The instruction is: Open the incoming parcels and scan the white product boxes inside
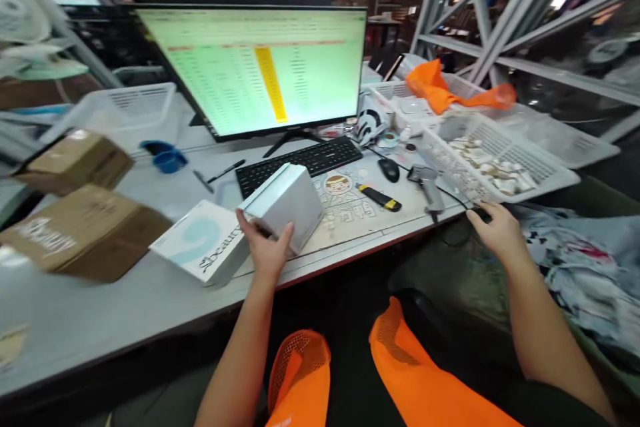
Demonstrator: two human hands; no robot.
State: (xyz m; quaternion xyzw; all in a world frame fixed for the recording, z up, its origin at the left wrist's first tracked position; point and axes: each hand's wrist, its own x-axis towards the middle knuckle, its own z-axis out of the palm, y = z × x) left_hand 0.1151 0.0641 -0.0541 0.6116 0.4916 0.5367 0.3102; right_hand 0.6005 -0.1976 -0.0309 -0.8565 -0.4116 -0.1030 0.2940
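Observation:
My left hand [267,250] grips a small white box [295,213], tilted up above the desk's front edge, thumb and fingers spread over its near side. Directly left of it, a flat white box [200,240] with a pale blue swirl and dark lettering lies on the desk. At the right end of the desk, my right hand [497,230] has its fingers closed around a small dark object [481,215], mostly hidden. Just left of that hand, a grey barcode scanner [427,190] lies with its cable. A black-and-yellow box cutter [379,198] rests on the printed mat.
Behind the boxes stand a keyboard [320,157], a mouse [389,170] and a monitor [265,73]. Brown cartons [95,233] occupy the left side. A white basket [555,180] of small pieces sits right, beyond an orange cloth [433,83]. Plastic-bagged goods [590,267] lie beside my right arm.

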